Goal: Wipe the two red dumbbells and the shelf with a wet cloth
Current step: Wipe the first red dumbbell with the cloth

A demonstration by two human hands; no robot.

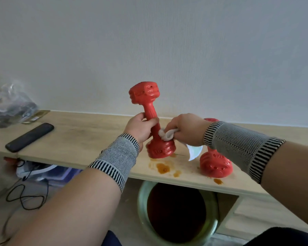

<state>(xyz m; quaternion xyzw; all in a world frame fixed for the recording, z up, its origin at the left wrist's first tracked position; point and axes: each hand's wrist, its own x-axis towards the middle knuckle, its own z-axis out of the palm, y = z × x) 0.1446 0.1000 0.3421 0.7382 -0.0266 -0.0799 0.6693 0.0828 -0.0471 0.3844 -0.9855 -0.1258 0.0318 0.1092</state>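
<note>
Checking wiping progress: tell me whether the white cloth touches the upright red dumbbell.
Touching. The head view shows the white cloth, gripped by the right hand, pressed against the upright red dumbbell at its lower handle.

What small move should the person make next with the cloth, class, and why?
Probably slide the cloth down onto the lower head of the upright dumbbell. The left hand grips its handle, steadying it on the shelf, while the right hand presses the bunched cloth where handle meets head. Brown stains lie just below, so that end likely needs wiping.
</note>
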